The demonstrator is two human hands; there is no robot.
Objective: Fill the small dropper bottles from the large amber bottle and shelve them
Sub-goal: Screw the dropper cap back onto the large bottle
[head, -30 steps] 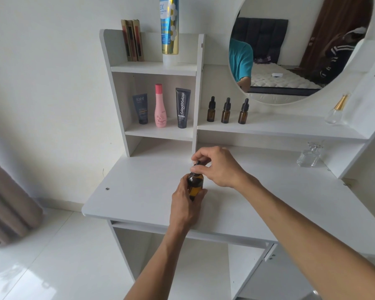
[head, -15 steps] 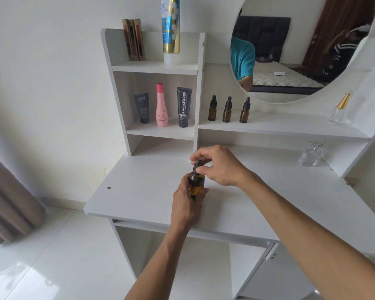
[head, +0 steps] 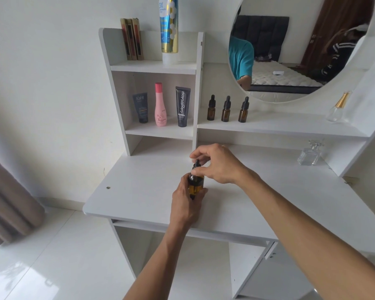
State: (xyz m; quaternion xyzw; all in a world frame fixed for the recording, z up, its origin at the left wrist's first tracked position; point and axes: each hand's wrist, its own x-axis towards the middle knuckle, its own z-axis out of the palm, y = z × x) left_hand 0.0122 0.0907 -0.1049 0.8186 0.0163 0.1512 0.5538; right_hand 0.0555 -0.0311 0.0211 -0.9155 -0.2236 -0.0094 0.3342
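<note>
Right hand: the right hand (head: 220,164) pinches the black dropper cap (head: 196,165) between thumb and curled fingers, directly above the bottle's neck.
Left hand: the left hand (head: 187,205) wraps round the lower body of the amber bottle (head: 195,184), which stands upright on the white counter (head: 143,187), near its front edge.
Step in hand: probably turning or seating the cap; whether it is being loosened or tightened cannot be told.
Risk, tipping: the bottle stands near the counter's front edge; a sideways pull on the cap, should the left hand slacken, could tip it toward the floor.
Risk, spill: if the dropper is lifted out crooked, liquid may drip onto the white counter; a cross-threaded cap would leak later on the shelf.
Shelved bottles: three small dropper bottles (head: 226,109) stand in a row, capped, on the long shelf (head: 290,126) beneath the round mirror (head: 290,50).
Legible writing: "Kahf" on the dark tube (head: 141,107); "Glad2Glow" running vertically on the black tube (head: 182,106); a script word on the pink bottle (head: 160,105), too small to read surely; "3X" on the tall blue-and-gold tube (head: 168,29).
Unlabelled: the amber bottles show no readable label.
</note>
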